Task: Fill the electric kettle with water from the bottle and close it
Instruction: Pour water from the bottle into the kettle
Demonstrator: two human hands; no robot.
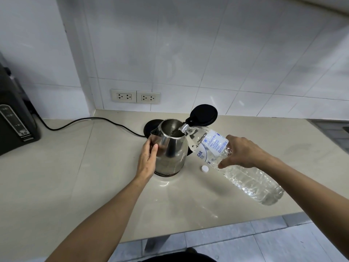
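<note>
A steel electric kettle (172, 148) stands on the beige counter with its black lid (204, 115) flipped up and back. My left hand (148, 157) presses flat against the kettle's left side, steadying it. My right hand (243, 152) grips a large clear water bottle (245, 173) around its labelled middle. The bottle is tilted, and its open neck rests over the kettle's rim, pointing into the opening. The bottle's white cap (204, 168) lies on the counter just right of the kettle's foot.
The kettle's round black base (151, 125) sits behind it, with a black cord (85, 121) running left. A dark appliance (15, 121) stands at the far left. Two wall sockets (135, 96) are on the tiled wall. The counter's front edge (217, 226) runs below the bottle.
</note>
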